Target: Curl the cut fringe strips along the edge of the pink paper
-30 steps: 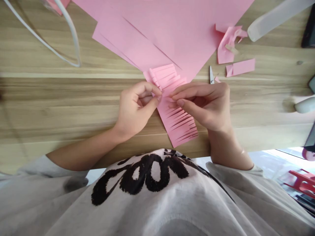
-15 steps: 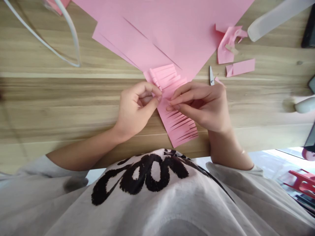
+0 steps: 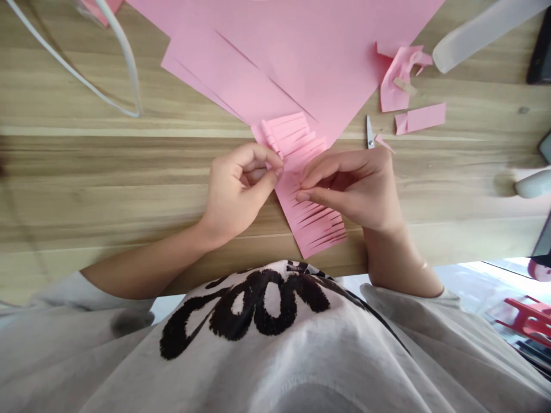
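A pink paper strip cut into a fringe [image 3: 316,221] lies near the front edge of a light wooden table [image 3: 107,172], just below large pink paper sheets [image 3: 301,51]; the left hand [image 3: 236,186] and right hand [image 3: 357,186] each close their grip on it, pinching its cut tabs

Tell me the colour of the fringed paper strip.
The fringed strip is pink; the head view shows it.

One piece of writing is showing: large black brush lettering [image 3: 253,307] is running across the chest of the shirt [image 3: 301,367]. Two round letters like "oo" are standing out in its middle, but the looping strokes at both ends are making the whole word impossible to read with any certainty.
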The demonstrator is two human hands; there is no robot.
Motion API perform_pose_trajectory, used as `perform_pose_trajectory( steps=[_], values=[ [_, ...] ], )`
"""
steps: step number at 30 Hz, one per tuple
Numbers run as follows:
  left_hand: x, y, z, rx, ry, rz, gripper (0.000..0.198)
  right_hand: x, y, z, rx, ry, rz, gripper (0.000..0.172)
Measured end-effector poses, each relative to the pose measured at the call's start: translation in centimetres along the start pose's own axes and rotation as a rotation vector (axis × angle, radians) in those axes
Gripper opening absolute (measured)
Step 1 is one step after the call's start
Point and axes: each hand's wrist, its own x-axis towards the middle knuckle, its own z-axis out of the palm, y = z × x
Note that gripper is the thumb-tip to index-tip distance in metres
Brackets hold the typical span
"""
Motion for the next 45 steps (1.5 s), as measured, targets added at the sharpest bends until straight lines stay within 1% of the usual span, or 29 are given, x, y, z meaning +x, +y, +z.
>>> perform_pose_trajectory(
  steps=[3, 7, 12, 15, 16, 19, 23, 26, 30, 33, 34, 37, 39, 45],
  values=[
    [0.06, 0.01, -0.01, -0.002, 0.003, -0.014, 0.016, 0.06, -0.01, 0.09, 0.02, -0.021, -0.027, 0.01],
    [0.06, 0.05, -0.01, -0.018, 0.002, -0.023, 0.015, 0.04, 0.03, 0.21, 0.03, -0.028, -0.029, 0.011],
    [-0.04, 0.02, 0.02, -0.019, 0.002, -0.028, 0.014, 0.12, 0.11, 0.19, 0.013, 0.02, 0.001, 0.019],
    [-0.06, -0.09, 0.0, -0.026, 0.007, -0.029, 0.014, 0.23, 0.09, 0.12, -0.033, 0.016, -0.043, 0.008],
    [-0.05, -0.13, -0.02, -0.029, 0.007, -0.03, 0.015, 0.26, 0.09, 0.1, -0.052, 0.013, -0.064, 0.007],
    [0.0, -0.25, -0.07, -0.036, 0.001, -0.027, 0.014, 0.23, 0.1, 0.13, -0.062, 0.023, -0.077, 0.012],
    [0.05, -0.24, -0.07, -0.031, 0.007, -0.025, 0.014, 0.01, 0.14, 0.25, 0.002, 0.056, -0.019, 0.009],
    [0.02, -0.15, -0.02, -0.032, 0.01, -0.025, 0.015, -0.09, 0.17, 0.24, -0.023, 0.077, -0.042, 0.007],
    [0.02, -0.09, -0.01, -0.029, 0.004, -0.038, 0.013, 0.03, 0.09, 0.12, -0.034, 0.038, -0.084, 0.002],
    [0.06, -0.09, -0.06, -0.031, 0.005, -0.037, 0.013, 0.15, -0.01, 0.05, -0.052, 0.008, -0.096, 0.011],
    [0.06, -0.09, -0.08, -0.035, 0.005, -0.039, 0.012, 0.16, -0.01, 0.05, -0.057, 0.01, -0.094, 0.012],
    [0.07, -0.07, -0.08, -0.04, 0.0, -0.053, 0.012, 0.11, 0.06, 0.07, -0.053, 0.034, -0.085, 0.007],
    [0.05, -0.02, -0.06, -0.038, 0.0, -0.058, 0.012, 0.06, 0.14, 0.08, -0.05, 0.045, -0.082, 0.009],
    [-0.05, 0.12, -0.06, -0.025, -0.001, -0.056, 0.011, 0.02, 0.27, 0.1, -0.037, 0.034, -0.082, 0.006]
  ],
)
